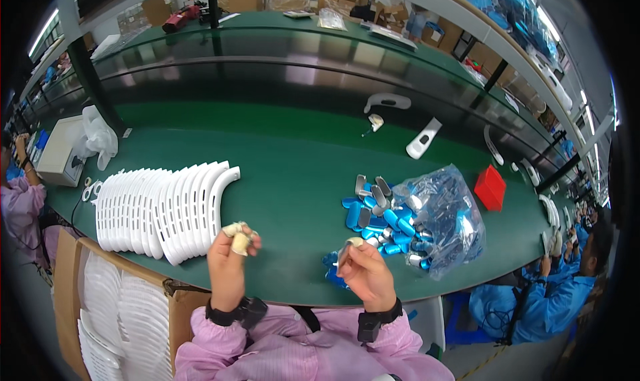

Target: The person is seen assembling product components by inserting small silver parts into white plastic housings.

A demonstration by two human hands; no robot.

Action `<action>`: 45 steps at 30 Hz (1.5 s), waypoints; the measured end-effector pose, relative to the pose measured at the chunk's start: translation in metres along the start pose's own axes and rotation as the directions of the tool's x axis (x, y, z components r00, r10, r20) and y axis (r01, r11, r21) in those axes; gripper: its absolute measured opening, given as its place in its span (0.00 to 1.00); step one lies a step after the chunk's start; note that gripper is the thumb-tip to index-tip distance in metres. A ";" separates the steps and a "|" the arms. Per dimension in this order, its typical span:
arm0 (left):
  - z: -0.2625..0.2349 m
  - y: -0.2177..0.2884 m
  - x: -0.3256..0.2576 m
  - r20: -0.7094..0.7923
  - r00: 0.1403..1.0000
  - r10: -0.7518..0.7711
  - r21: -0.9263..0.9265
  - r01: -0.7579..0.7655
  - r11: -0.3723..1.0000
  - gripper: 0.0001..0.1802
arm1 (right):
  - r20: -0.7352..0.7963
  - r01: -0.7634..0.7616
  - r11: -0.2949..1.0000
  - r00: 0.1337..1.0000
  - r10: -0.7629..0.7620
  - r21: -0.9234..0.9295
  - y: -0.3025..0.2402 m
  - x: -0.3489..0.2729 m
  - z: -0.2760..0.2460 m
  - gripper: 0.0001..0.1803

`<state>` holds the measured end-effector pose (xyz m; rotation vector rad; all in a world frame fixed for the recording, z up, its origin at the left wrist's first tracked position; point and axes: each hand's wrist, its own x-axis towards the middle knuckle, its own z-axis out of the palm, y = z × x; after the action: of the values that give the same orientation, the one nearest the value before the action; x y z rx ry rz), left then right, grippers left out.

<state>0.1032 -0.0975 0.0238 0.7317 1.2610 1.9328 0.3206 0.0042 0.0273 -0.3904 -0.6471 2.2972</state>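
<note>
My left hand is raised over the front edge of the green table, just right of a row of curved white slotted plastic parts. Cream finger cots cover some of its fingertips. Its fingers are loosely bent and apart, and I see nothing held in them. My right hand pinches a small grey oval piece, partly hidden by the fingers. Beyond that hand lies a heap of blue and silver oval pieces, some spilling from a clear plastic bag. Blue film lies beside the right hand.
A cardboard box of white parts stands at the left front. Scissors lie left of the row. A red bin and loose white parts lie farther right. Co-workers sit on both sides; a shelf spans the back.
</note>
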 end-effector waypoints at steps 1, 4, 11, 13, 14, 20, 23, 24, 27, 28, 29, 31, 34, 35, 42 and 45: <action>-0.003 0.008 0.004 -0.044 0.997 0.070 0.250 -0.056 0.967 0.12 | -0.021 -0.010 0.999 1.000 0.009 -0.045 -0.002 -0.001 -0.001 0.06; -0.027 0.003 0.021 0.214 0.882 0.420 0.959 -0.271 0.080 0.24 | 0.049 -0.062 0.998 0.997 0.060 0.028 -0.005 0.001 -0.012 0.07; -0.019 -0.003 0.025 0.201 0.964 0.175 0.959 -0.230 0.164 0.34 | -0.140 0.054 0.965 0.986 -0.092 -0.256 -0.003 0.001 0.000 0.07; -0.023 -0.015 0.030 0.253 0.939 0.233 0.949 -0.287 0.129 0.34 | -0.078 0.080 0.946 0.991 -0.110 -0.314 -0.005 0.001 0.002 0.08; -0.027 -0.020 0.032 0.249 0.941 0.228 0.957 -0.275 0.088 0.35 | -0.048 0.096 0.935 0.992 -0.119 -0.342 -0.005 0.001 0.003 0.08; -0.023 0.001 0.017 0.287 0.943 -0.171 0.247 0.100 0.964 0.46 | -0.037 0.192 0.792 0.964 -0.262 -0.580 -0.004 0.004 0.025 0.08; 0.002 0.017 -0.013 0.390 0.867 -0.311 -0.264 0.429 0.864 0.53 | 0.023 0.174 0.744 0.978 -0.209 -0.645 0.001 0.008 0.035 0.09; 0.008 0.020 -0.020 0.414 0.849 -0.329 -0.312 0.471 0.825 0.54 | 0.040 0.170 0.717 0.980 -0.194 -0.676 0.003 0.008 0.037 0.09; 0.016 0.021 -0.031 0.512 0.783 -0.352 -0.334 0.560 0.759 0.56 | 0.099 0.194 0.577 0.976 -0.192 -0.794 0.008 0.007 0.042 0.07; 0.016 0.022 -0.032 0.544 0.754 -0.369 -0.317 0.592 0.741 0.56 | 0.125 0.206 0.525 0.974 -0.187 -0.826 0.006 0.006 0.044 0.07; 0.016 0.022 -0.033 0.544 0.753 -0.369 -0.323 0.594 0.737 0.56 | 0.150 0.218 0.472 0.973 -0.178 -0.855 0.005 0.005 0.045 0.08; 0.015 0.022 -0.033 0.544 0.753 -0.371 -0.333 0.599 0.728 0.55 | 0.187 0.230 0.368 0.971 -0.150 -0.901 0.001 0.003 0.047 0.08; 0.014 0.023 -0.034 0.578 0.716 -0.391 -0.324 0.641 0.695 0.54 | 0.234 0.262 0.238 0.962 -0.139 -0.935 0.000 0.001 0.048 0.09; 0.014 0.022 -0.034 0.567 0.726 -0.390 -0.316 0.629 0.711 0.54 | 0.258 0.289 0.208 0.952 -0.164 -0.935 0.004 0.001 0.050 0.08; 0.024 0.013 -0.033 0.494 0.787 -0.369 -0.359 0.571 0.738 0.51 | 0.259 0.347 0.202 0.895 -0.363 -0.916 0.029 0.000 0.048 0.08; 0.018 0.010 -0.033 0.525 0.766 -0.370 -0.389 0.603 0.697 0.51 | 0.298 0.368 0.158 0.890 -0.345 -0.916 0.029 0.000 0.047 0.09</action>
<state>0.1340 -0.1169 0.0370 0.3981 0.5162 1.4526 0.2843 -0.0298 0.0502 -0.6674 -1.9545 1.1290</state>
